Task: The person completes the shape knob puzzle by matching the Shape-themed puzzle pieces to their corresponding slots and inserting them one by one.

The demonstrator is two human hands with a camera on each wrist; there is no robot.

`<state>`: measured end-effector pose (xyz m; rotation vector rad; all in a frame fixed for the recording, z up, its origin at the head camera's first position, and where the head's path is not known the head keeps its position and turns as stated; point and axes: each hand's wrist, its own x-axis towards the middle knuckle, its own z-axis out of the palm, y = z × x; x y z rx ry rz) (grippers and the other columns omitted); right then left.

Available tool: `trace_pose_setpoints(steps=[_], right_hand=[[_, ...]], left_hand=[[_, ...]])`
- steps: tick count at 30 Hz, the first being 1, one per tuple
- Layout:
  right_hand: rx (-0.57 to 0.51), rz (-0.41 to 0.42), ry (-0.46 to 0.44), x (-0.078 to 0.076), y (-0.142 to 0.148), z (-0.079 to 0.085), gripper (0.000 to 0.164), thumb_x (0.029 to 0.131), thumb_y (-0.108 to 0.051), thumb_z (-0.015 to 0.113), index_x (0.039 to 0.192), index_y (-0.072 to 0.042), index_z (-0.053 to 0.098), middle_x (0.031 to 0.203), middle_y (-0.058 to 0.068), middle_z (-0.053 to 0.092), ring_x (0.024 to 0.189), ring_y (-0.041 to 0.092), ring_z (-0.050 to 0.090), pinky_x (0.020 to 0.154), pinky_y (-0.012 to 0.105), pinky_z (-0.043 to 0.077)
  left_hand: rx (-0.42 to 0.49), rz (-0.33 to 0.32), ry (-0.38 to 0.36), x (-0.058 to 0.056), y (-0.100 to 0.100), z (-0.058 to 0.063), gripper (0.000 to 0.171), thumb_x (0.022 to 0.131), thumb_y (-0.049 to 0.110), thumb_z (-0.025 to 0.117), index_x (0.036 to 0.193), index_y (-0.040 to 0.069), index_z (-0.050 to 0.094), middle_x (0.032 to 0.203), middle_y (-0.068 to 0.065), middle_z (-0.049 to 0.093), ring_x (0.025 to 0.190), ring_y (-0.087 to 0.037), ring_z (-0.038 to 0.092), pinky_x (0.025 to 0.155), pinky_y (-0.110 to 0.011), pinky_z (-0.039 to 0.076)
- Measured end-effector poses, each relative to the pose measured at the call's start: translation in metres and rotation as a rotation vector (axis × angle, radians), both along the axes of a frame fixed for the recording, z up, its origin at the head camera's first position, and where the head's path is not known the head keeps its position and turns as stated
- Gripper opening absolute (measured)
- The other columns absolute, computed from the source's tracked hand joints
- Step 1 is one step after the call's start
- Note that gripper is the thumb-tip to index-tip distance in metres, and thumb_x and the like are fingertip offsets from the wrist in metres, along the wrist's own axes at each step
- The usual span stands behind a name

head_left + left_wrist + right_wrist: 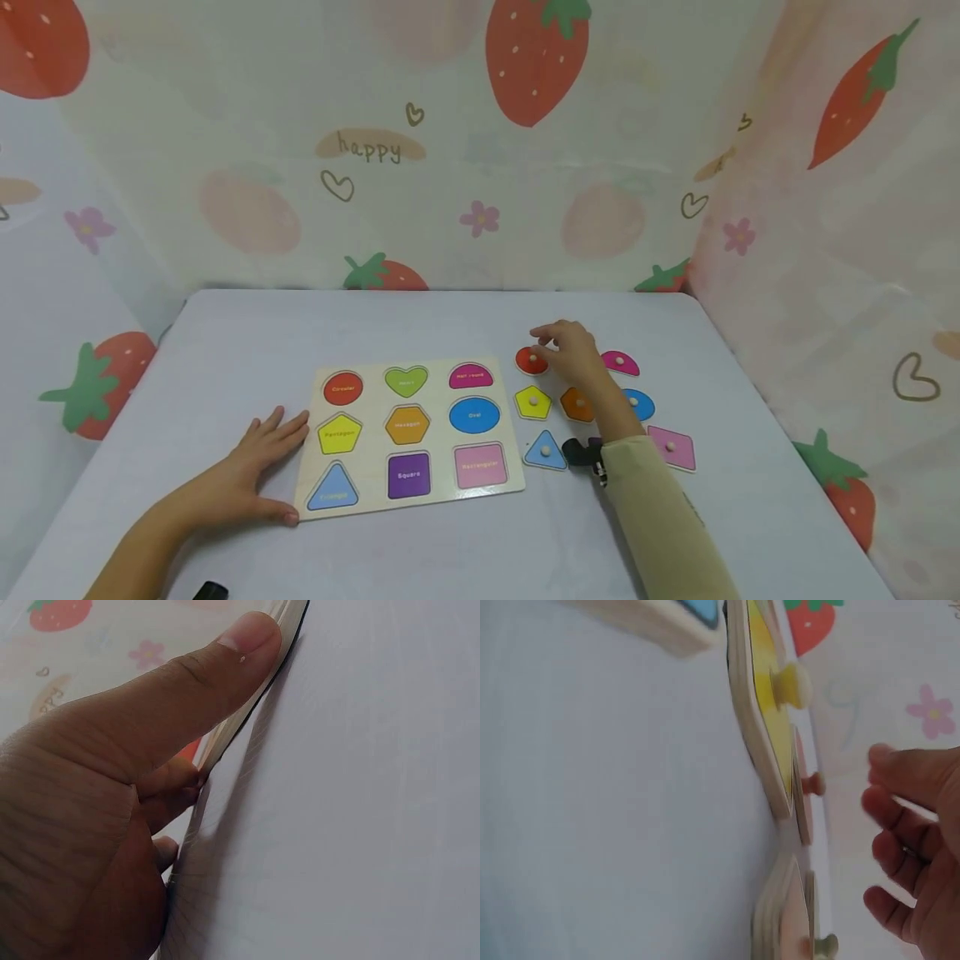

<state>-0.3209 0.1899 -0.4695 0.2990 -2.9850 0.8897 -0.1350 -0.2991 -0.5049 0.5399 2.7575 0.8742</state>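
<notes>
My left hand (243,475) lies spread against the left edge of the wooden shape board (373,475). In the left wrist view, its thumb (251,645) touches the board's edge. My right hand (573,354) hovers over the knobbed pieces, fingers loosely bent and holding nothing. Nearest its fingertips is the red circle piece (525,363). Below that lie the yellow pentagon piece (524,406) and the orange hexagon piece (573,409), partly covered by the forearm. In the right wrist view, the fingers (900,814) are apart from the knobs, with the yellow pentagon's knob (791,684) nearby.
Right of the board, a blue triangle piece (551,460), pink rectangle piece (684,454), blue oval piece (645,407) and magenta half-round piece (627,367) lie on the white-covered table (420,554). A strawberry-print curtain (465,167) stands behind.
</notes>
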Motion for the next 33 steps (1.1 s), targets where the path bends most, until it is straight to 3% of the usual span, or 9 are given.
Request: trace_pose_setpoints(steps=[10, 23, 33], right_hand=[[0.124, -0.019, -0.058, -0.001, -0.005, -0.008, 0.025, 0.097, -0.027, 0.073, 0.121, -0.019, 0.077, 0.113, 0.005, 0.071, 0.111, 0.028, 0.055, 0.098, 0.05, 0.049], [0.077, -0.031, -0.091, 0.002, -0.005, -0.011, 0.024, 0.099, -0.027, 0.071, 0.119, -0.015, 0.076, 0.111, 0.005, 0.072, 0.109, 0.028, 0.055, 0.1, 0.052, 0.046], [0.071, -0.038, -0.078, 0.001, -0.006, 0.001, 0.023, 0.098, -0.027, 0.072, 0.12, -0.018, 0.076, 0.112, 0.003, 0.07, 0.111, 0.026, 0.052, 0.099, 0.05, 0.05]], left_hand=[[-0.012, 0.016, -0.023, 0.0, 0.001, 0.004, 0.124, 0.063, 0.067, 0.086, 0.161, 0.012, 0.034, 0.17, -0.01, 0.024, 0.158, -0.04, -0.002, 0.127, -0.055, -0.011], [-0.011, 0.026, -0.025, 0.0, 0.001, 0.003, 0.125, 0.062, 0.066, 0.087, 0.16, 0.011, 0.034, 0.17, -0.01, 0.023, 0.158, -0.04, -0.004, 0.126, -0.06, -0.009], [-0.007, 0.021, -0.019, -0.001, 0.0, 0.002, 0.125, 0.062, 0.066, 0.087, 0.161, 0.011, 0.033, 0.171, -0.01, 0.022, 0.158, -0.04, -0.003, 0.126, -0.06, -0.009]])
